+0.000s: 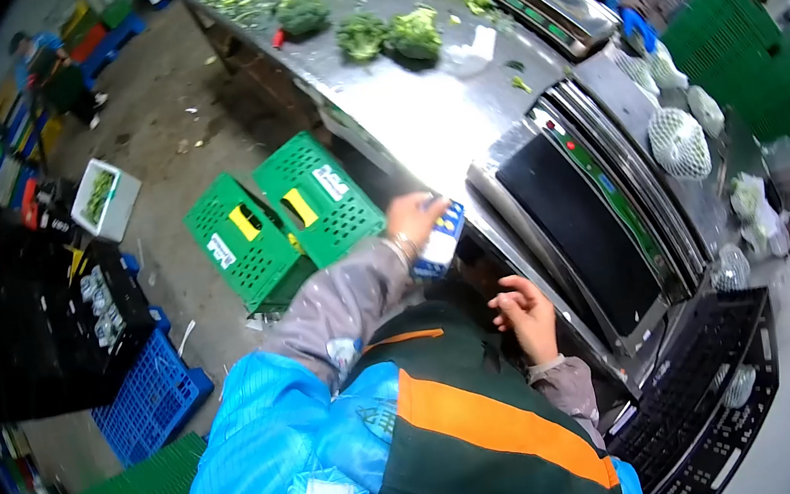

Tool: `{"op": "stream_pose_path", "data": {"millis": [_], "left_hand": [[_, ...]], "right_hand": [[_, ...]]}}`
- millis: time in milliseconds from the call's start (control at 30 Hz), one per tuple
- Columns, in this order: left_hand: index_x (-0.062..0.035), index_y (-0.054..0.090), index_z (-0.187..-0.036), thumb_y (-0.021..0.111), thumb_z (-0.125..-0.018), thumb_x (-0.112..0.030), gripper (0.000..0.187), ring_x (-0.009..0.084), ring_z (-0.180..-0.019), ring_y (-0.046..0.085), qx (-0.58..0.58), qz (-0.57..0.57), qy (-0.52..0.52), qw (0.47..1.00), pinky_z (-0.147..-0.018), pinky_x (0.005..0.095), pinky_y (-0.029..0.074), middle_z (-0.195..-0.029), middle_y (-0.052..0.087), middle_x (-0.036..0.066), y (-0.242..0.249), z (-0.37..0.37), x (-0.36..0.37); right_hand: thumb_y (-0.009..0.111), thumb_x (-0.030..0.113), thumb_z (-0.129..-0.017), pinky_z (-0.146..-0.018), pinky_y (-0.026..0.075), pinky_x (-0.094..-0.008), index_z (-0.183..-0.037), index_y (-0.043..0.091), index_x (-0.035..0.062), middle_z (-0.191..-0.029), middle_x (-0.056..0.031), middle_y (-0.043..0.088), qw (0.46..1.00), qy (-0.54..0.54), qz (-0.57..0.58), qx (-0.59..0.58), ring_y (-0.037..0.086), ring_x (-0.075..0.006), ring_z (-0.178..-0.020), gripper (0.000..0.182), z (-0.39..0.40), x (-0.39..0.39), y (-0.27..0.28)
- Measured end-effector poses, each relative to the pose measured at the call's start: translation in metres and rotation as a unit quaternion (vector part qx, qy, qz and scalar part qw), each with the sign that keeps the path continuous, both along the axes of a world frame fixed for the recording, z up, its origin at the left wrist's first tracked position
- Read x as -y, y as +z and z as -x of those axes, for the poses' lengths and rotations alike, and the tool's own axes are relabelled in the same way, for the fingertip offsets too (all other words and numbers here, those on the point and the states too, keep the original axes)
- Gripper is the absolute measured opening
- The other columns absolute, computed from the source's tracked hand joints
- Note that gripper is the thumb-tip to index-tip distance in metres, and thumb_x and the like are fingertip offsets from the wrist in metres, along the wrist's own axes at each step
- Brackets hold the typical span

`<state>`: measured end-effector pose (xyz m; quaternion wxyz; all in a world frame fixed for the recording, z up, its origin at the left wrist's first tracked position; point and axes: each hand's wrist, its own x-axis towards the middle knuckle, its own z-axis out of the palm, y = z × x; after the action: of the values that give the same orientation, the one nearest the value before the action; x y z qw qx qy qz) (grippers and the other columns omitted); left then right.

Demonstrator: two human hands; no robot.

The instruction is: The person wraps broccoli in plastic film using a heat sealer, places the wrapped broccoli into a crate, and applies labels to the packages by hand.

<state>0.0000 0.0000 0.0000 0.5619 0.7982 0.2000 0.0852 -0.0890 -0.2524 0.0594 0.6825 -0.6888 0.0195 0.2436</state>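
My left hand (415,221) is closed on a small blue and white box (443,240) with yellow marks, beside the near edge of the metal table (376,113). To its right, my right hand (528,317) hovers in front of my body, fingers loosely bent and a little apart, with nothing visible in them. Nearest to that hand is a steel machine (568,223) with a dark flat top and a green control strip. Two green crates (318,202) with yellow handles stand below and left of my left hand.
Broccoli heads (361,37) and trimmings lie on the table's far part. A scale (556,10) sits near a co-worker's blue-gloved hand (637,29). Net-wrapped vegetables (679,144) are right of the machine. A black crate (700,406) stands at lower right, a blue pallet (149,398) at left.
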Motion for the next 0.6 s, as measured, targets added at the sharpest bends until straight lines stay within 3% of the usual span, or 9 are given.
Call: {"op": "stream_pose_path", "data": {"millis": [33,67,100,300,333,533,567,600], "left_hand": [[-0.0008,0.069,-0.085,0.073,-0.074,-0.029,0.030,0.0102,-0.062,0.061,-0.011,0.000,-0.013,1.000,-0.060,0.0260,0.049,-0.072,0.067,0.007,0.001,0.007,0.001],[0.0025,0.067,-0.084,0.071,-0.075,-0.027,0.031,0.0089,-0.060,0.060,-0.002,0.024,-0.016,1.000,-0.058,0.0257,0.048,-0.071,0.067,0.007,-0.032,-0.004,-0.013],[0.0037,0.067,-0.086,0.071,-0.074,-0.028,0.034,0.0118,-0.061,0.063,-0.010,0.048,-0.008,0.999,-0.059,0.0265,0.049,-0.072,0.067,0.009,-0.026,-0.074,0.019],[0.0037,0.068,-0.081,0.072,-0.069,-0.035,0.040,0.0185,-0.062,0.066,-0.110,-0.036,-0.020,0.993,-0.061,0.0286,0.050,-0.073,0.068,0.013,-0.048,-0.072,-0.002],[0.0037,0.068,-0.082,0.072,-0.067,-0.040,0.047,0.0205,-0.061,0.066,-0.124,-0.105,-0.027,0.986,-0.060,0.0294,0.050,-0.073,0.068,0.014,-0.051,-0.074,-0.006],[0.0045,0.067,-0.086,0.071,-0.065,-0.052,0.060,0.0301,-0.081,0.065,-0.286,-0.195,-0.101,0.933,-0.075,0.0334,0.049,-0.086,0.066,0.020,-0.048,-0.087,-0.019],[0.0062,0.066,-0.090,0.072,-0.063,-0.053,0.065,0.0298,-0.086,0.065,-0.286,-0.210,-0.100,0.929,-0.077,0.0337,0.049,-0.090,0.066,0.020,-0.061,-0.090,-0.021],[0.0034,0.061,-0.105,0.074,-0.060,-0.052,0.073,0.0291,-0.100,0.061,-0.340,-0.140,-0.107,0.924,-0.086,0.0329,0.047,-0.107,0.062,0.019,-0.042,-0.092,-0.018]], "right_hand": [[0.056,0.006,-0.086,-0.054,0.045,-0.0201,-0.112,0.053,0.0042,-0.083,-0.0058,0.064,1.000,0.017,-0.013,-0.022,0.057,-0.0079,-0.061,0.026,0.011,-0.008,0.005],[0.057,0.005,-0.085,-0.054,0.044,-0.0197,-0.109,0.054,0.0037,-0.082,-0.0055,0.064,0.998,0.024,-0.025,-0.046,0.056,-0.0074,-0.062,0.024,0.022,-0.016,0.009],[0.058,0.005,-0.085,-0.056,0.045,-0.0196,-0.109,0.054,0.0029,-0.081,-0.0050,0.064,0.999,0.033,0.009,-0.006,0.056,-0.0074,-0.062,0.024,-0.033,0.009,0.000],[0.058,0.004,-0.084,-0.062,0.047,-0.0205,-0.103,0.057,0.0004,-0.079,-0.0048,0.063,0.999,0.033,0.032,-0.024,0.057,-0.0079,-0.066,0.019,-0.019,0.002,-0.001],[0.058,0.004,-0.084,-0.062,0.047,-0.0206,-0.103,0.057,0.0003,-0.078,-0.0049,0.063,0.999,0.027,0.037,-0.027,0.058,-0.0080,-0.067,0.019,-0.019,0.004,-0.004],[0.057,0.003,-0.084,-0.065,0.049,-0.0223,-0.102,0.058,0.0004,-0.079,-0.0051,0.062,0.999,0.017,0.031,-0.033,0.061,-0.0098,-0.075,0.019,-0.023,0.005,-0.017],[0.058,0.003,-0.083,-0.065,0.050,-0.0229,-0.102,0.059,0.0008,-0.079,-0.0056,0.063,0.999,0.016,0.035,-0.032,0.062,-0.0104,-0.074,0.019,-0.023,0.005,-0.022],[0.058,0.003,-0.083,-0.065,0.050,-0.0231,-0.101,0.059,0.0008,-0.078,-0.0056,0.063,0.998,0.026,0.053,-0.021,0.062,-0.0102,-0.073,0.019,-0.024,0.004,-0.022]]}}
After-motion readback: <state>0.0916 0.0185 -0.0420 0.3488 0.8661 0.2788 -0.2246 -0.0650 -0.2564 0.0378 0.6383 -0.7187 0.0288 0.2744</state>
